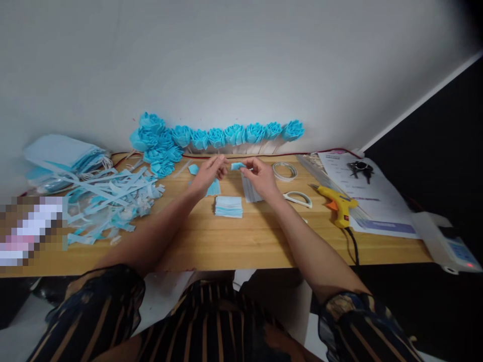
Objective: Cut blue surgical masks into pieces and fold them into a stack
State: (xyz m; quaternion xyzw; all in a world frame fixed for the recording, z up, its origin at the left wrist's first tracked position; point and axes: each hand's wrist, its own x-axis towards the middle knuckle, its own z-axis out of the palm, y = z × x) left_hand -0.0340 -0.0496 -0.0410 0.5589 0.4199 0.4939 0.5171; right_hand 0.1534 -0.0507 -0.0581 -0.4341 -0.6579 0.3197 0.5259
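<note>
A small light-blue piece of mask fabric (237, 166) is pinched between the thumb and fingers of my right hand (261, 177). Just to its left is my left hand (211, 173), fingers loosely bent and apart, with nothing visible in them. Under and beside my left hand lie more blue fabric pieces (214, 188), partly covered. A neat stack of pale-blue fabric rectangles (228, 206) sits in front of both hands. Grey strips (250, 190) lie beneath my right hand, partly hidden by it.
Blue fabric flowers (234, 134) line the wall, with more heaped at left. Cut strips (113, 201) and folded masks (66, 156) cover the left side. To the right are a tape roll (285, 172), white-handled scissors (298, 199), a yellow glue gun (337, 203), paper (392, 201) and keys (361, 170).
</note>
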